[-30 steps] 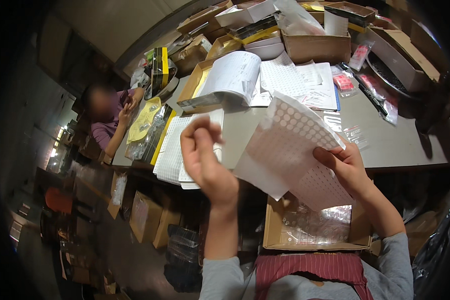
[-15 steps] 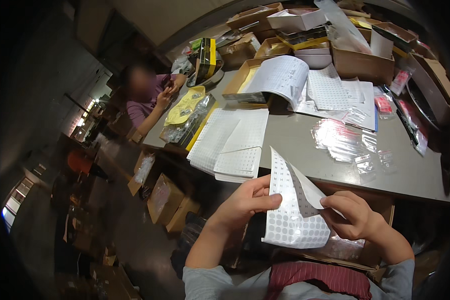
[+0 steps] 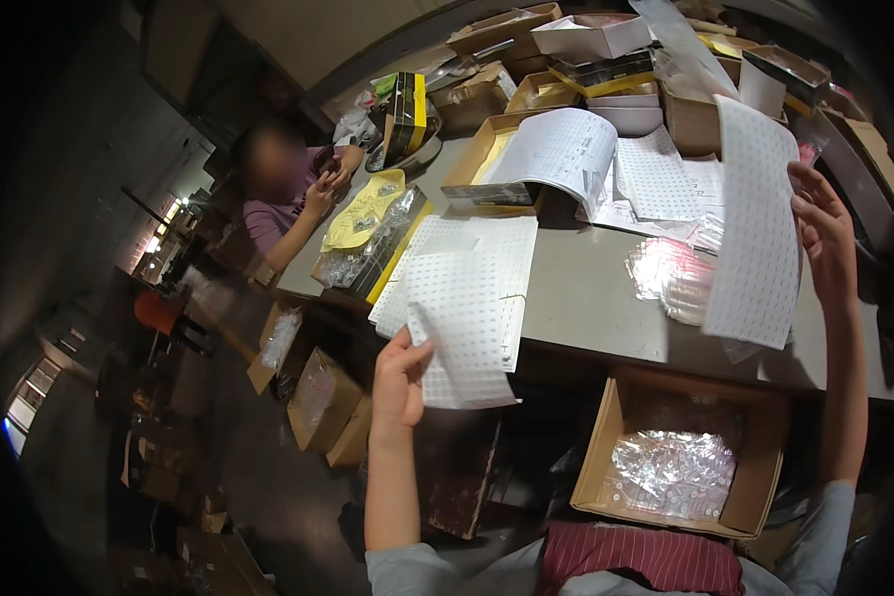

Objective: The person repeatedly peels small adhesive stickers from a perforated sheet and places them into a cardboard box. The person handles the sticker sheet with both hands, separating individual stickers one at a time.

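My left hand (image 3: 399, 382) pinches the left edge of a white sheet printed with rows of small marks (image 3: 467, 323). That sheet hangs slightly curled in front of the stack of similar printed sheets (image 3: 422, 238) near the table's front edge. Raised at the right, my right hand (image 3: 822, 223) grips the edge of a longer white printed sheet (image 3: 750, 233), which hangs upright and covers part of the small plastic bags behind it. The two sheets are well apart. Below them, a cardboard box (image 3: 591, 462) in front of me holds shiny clear plastic packets (image 3: 675, 467).
Small clear bags (image 3: 670, 278) lie on the grey table (image 3: 586, 308). Loose papers (image 3: 656, 179) and an open carton (image 3: 467, 174) stand farther back, with piled boxes (image 3: 591, 40) behind. Across the table's left corner sits another person (image 3: 288, 199). Cartons (image 3: 318, 397) stand on the floor.
Both hands were together on a sheet with its upper layer folded back. Now they are wide apart, each with a separate sheet; the right has gone up and right, the left leftward.
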`<state>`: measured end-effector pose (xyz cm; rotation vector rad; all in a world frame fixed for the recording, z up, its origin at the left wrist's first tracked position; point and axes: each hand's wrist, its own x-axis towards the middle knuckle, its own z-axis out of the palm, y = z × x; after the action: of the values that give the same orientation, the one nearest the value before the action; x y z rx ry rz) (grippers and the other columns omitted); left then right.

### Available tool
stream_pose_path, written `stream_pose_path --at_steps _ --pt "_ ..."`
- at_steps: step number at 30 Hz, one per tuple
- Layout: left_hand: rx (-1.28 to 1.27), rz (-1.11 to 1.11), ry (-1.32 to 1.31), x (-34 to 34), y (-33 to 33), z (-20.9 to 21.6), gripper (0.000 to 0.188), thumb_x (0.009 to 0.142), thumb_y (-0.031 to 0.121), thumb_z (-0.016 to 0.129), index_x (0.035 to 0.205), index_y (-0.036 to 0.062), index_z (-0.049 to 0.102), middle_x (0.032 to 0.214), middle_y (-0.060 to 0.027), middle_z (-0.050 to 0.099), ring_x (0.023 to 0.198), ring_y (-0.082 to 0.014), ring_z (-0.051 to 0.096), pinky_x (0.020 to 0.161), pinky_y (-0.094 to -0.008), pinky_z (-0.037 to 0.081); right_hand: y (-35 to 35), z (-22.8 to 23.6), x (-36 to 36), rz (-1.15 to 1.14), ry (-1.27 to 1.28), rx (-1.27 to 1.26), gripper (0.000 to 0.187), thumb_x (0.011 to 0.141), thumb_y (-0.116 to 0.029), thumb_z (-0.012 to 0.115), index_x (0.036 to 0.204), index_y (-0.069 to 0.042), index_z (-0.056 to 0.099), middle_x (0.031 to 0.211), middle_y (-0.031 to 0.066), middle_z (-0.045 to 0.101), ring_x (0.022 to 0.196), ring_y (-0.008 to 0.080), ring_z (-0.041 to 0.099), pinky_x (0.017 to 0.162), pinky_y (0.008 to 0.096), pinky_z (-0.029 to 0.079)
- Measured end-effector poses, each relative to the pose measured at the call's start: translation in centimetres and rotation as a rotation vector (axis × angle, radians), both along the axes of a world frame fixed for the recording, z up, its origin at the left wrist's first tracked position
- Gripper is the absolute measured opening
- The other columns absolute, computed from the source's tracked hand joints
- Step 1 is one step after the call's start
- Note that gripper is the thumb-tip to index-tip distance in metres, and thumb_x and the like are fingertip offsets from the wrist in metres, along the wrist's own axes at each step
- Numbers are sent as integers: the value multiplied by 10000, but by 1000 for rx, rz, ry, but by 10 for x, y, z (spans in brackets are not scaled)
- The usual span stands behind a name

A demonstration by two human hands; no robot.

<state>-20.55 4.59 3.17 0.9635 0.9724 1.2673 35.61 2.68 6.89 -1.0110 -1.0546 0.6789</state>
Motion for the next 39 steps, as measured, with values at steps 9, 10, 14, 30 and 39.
stream_pose_path --at_steps 9,10,14,30,39 --pt "-12 -146 159 -68 113 29 450 896 54 622 1325 -80 608 1245 -150 699 1108 -231 695 962 -356 555 31 -57 87 83 188 -142 557 902 -29 686 1410 110 503 1388 162 550 1268 219 572 1087 291 457" --pt "-4 -71 351 -71 129 28 416 885 68 642 1277 -71 642 1216 -152 713 1099 -234 699 946 -356 557 34 -59 87 86 184 -138 552 914 -50 692 1414 91 507 1384 155 553 1260 210 575 1077 283 463" --pt "313 322 1515 -45 146 29 384 845 114 694 1207 -13 690 1161 -201 711 1083 -382 676 970 -414 528 37 -74 109 67 171 -67 539 939 -95 706 1422 50 515 1356 130 563 1234 184 585 1040 267 487" --pt "894 9 1627 -6 96 3 323 904 36 648 1223 37 701 1393 -256 580 1257 -427 572 1058 -464 484 5 -52 86 75 528 32 414 916 31 679 1312 27 557 1193 145 657 1061 193 690 932 283 590" --pt "1208 -112 1233 152 108 29 315 872 31 666 1184 4 706 1247 -192 664 1126 -386 632 988 -445 514 -12 -37 82 178 752 107 371 914 47 673 1263 15 552 1144 146 662 1032 211 696 908 292 591"
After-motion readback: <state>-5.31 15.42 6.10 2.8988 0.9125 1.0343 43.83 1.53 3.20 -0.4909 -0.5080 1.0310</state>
